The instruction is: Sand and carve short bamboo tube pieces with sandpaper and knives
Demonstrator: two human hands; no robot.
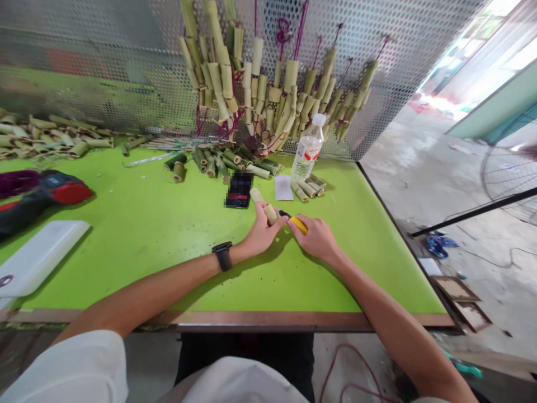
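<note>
Here, my left grip (264, 228) pinches a bamboo tube (271, 214); my right grip (314, 232) is wrapped round a yellow-handled knife (299, 225) just beside it, above the green surface (361, 224) near the phone (240, 190). I judge the tube light, stiff, slightly slick: best held mid-length, clear of the knife.

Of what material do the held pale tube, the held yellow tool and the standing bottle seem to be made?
Pale tube: probably bamboo, matte, by its tan, cane-like wall. Yellow tool: likely satin plastic, from its even, bright colour; dark tip unclear. Bottle: clear, shiny plastic, apparently, being see-through with highlights.
</note>
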